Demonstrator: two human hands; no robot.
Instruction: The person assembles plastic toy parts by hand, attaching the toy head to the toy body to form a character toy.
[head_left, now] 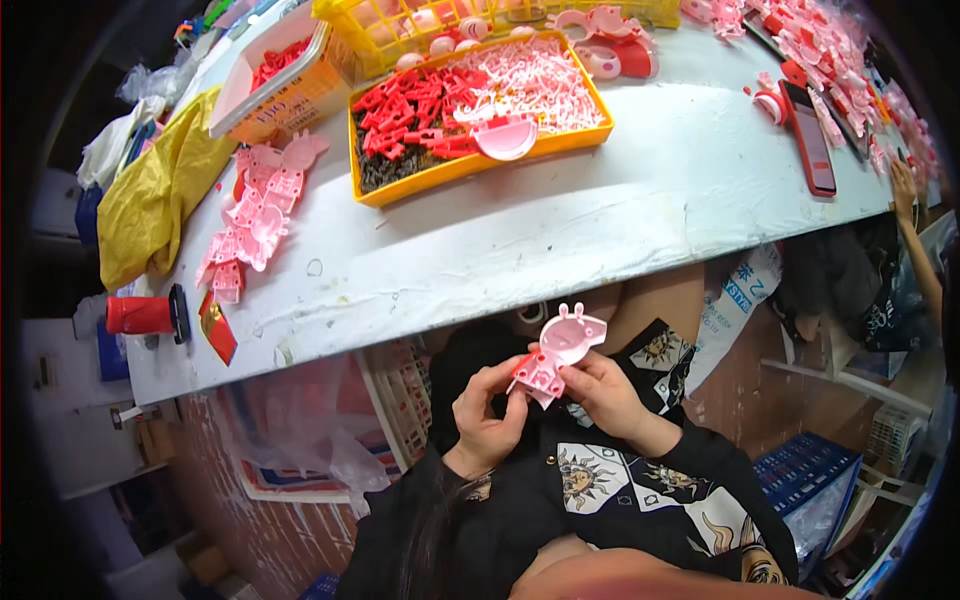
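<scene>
The left hand [488, 412] has thumb and fingers pinched on the lower-left edge of a hollow pink toy shell [566, 346], below the white table [660, 200]; likely light, stiff, slick, best held by its rim. The right hand [610, 398] clamps its lower right.

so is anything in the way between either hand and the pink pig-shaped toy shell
Nothing visible stands in the way: the left hand and right hand both touch the pink pig-shaped toy shell, from opposite sides.

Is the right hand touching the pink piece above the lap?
Touching: head view shows the right hand gripping the pink piece at its right side.
</scene>
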